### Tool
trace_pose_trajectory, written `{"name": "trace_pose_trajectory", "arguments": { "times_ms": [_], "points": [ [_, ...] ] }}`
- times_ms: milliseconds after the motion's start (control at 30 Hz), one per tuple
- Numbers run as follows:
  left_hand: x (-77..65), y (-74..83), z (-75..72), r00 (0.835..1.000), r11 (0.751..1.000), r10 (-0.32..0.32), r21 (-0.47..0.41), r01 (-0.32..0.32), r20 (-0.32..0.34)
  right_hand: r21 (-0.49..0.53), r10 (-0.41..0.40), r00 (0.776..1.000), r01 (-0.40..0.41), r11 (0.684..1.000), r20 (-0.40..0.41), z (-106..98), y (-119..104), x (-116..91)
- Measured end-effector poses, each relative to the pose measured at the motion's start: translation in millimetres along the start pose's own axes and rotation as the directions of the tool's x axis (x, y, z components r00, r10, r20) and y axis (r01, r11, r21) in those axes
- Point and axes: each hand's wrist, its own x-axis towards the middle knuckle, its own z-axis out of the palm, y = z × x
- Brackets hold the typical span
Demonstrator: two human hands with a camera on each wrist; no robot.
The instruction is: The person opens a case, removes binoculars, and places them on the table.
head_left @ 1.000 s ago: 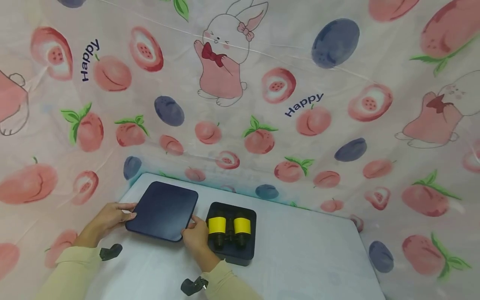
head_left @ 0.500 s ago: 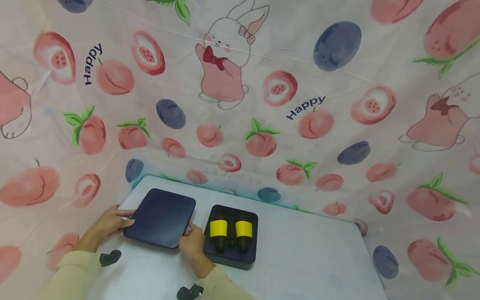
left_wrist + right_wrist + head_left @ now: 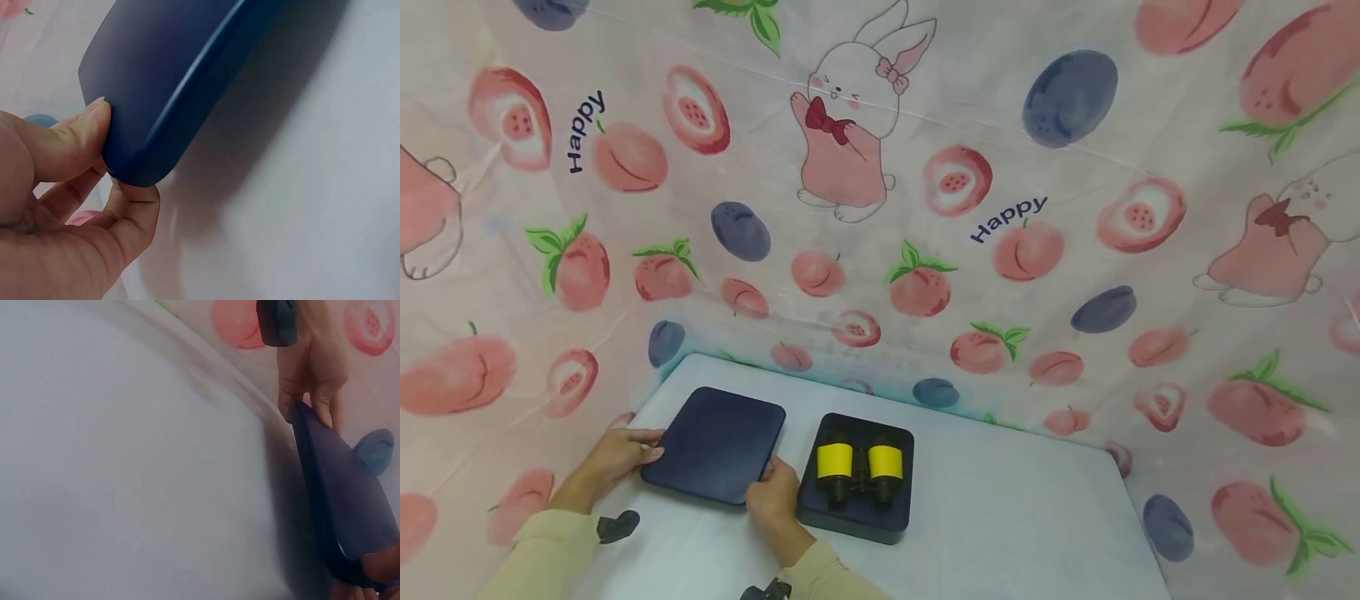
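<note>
Both of my hands hold a dark blue square lid (image 3: 713, 447) with rounded corners, its smooth top facing up. My left hand (image 3: 617, 458) pinches its left edge, thumb on top and fingers beneath. At the lid's near right corner, my right hand (image 3: 777, 504) grips the rim; its thumb (image 3: 382, 564) shows on the top face in the right wrist view. In the left wrist view the lid (image 3: 144, 94) casts a shadow on the white surface under it. Right of the hands sits a dark open box (image 3: 850, 523) with black-and-yellow binoculars (image 3: 861, 467) lying in it.
A white-covered table (image 3: 1022, 500) carries the box and reaches to the back wall. Hanging cloth (image 3: 880, 250) printed with rabbits, peaches and blue fruit surrounds it at the back and sides. A dark wrist camera (image 3: 618, 527) sits at the left sleeve.
The lid has shifted a little left and nearer to me, with both hands keeping their hold. My right hand has moved away from the box, whose left side now shows. The box has stayed put.
</note>
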Motion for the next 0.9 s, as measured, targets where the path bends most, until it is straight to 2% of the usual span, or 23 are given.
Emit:
{"name": "trace_pose_trajectory", "arguments": {
  "times_ms": [133,367,500,700,767,900],
  "points": [
    [1.4,-3.7,-0.1,1.0,1.0,-0.005,-0.018,0.004,-0.014,0.019,0.014,1.0,-0.014,1.0,-0.023,2.8,2.2,-1.5],
    [0.5,-5.7,0.6,0.999,0.998,-0.013,0.058,0.016,-0.039,0.026,0.107,0.991,-0.105,0.994,-0.08,12.0,8.1,-3.6],
    [0.0,-9.5,2.8,0.998,0.994,-0.035,0.098,0.04,-0.051,0.062,0.126,0.983,-0.119,0.991,-0.132,14.4,11.8,-5.3],
    [3.6,-15.0,5.3,0.997,0.993,-0.027,0.11,0.036,-0.079,0.147,0.14,0.975,-0.115,0.982,-0.171,16.7,13.9,-5.9],
    [4.4,-15.7,6.4,0.995,0.989,-0.024,0.146,0.037,-0.092,0.151,0.129,0.973,-0.101,0.983,-0.189,19.5,14.5,-5.2],
    [4.7,-17.5,7.2,0.991,0.964,0.018,0.264,0.017,-0.13,0.083,0.094,0.969,-0.077,0.994,-0.228,25.4,13.8,-5.3]
  ]
}}
